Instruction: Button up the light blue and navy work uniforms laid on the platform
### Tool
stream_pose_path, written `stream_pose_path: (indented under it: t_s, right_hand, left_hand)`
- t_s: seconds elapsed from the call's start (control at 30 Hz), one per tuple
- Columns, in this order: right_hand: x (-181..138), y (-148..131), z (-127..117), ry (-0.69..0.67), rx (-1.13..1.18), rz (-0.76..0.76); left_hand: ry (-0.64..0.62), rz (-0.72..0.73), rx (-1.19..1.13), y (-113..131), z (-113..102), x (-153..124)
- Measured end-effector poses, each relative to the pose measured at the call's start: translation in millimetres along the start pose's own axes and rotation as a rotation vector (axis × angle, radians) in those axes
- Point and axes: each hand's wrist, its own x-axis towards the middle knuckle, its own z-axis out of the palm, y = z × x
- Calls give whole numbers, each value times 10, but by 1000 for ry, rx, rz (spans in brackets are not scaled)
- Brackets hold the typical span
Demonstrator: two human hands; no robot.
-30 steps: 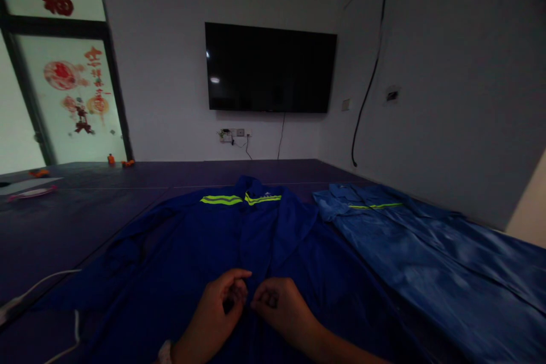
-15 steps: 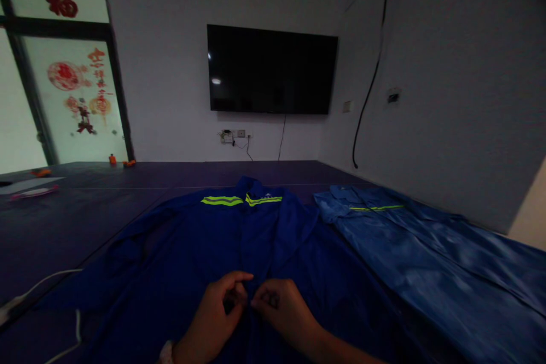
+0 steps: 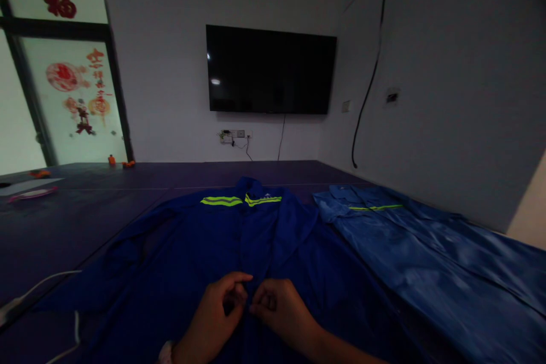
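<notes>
The jacket (image 3: 205, 239) is lying under the left hand (image 3: 222, 304) and right hand (image 3: 279, 307), equally near, its opening (image 3: 243, 244) running lengthwise away between them. Their fingers are curling narrowly; whether they're pinching it, I can't tell.

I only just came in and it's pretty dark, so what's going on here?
A person has their left hand and right hand close together at the middle of a dark blue jacket, spread out on a purple surface. The fingers are bent; it's too dark to see what they grip. A lighter blue garment lies to the right.
</notes>
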Motion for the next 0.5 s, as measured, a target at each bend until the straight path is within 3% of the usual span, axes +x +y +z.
stream_pose_path:
  t_s: [0.2, 0.5]
  right_hand:
    - [21, 31, 8, 0, -54, 15]
    - [3, 26, 12, 10, -135, -37]
  left_hand:
    - [-44, -4, 16, 22, 4, -16]
    - [-12, -43, 38, 118, -6, -34]
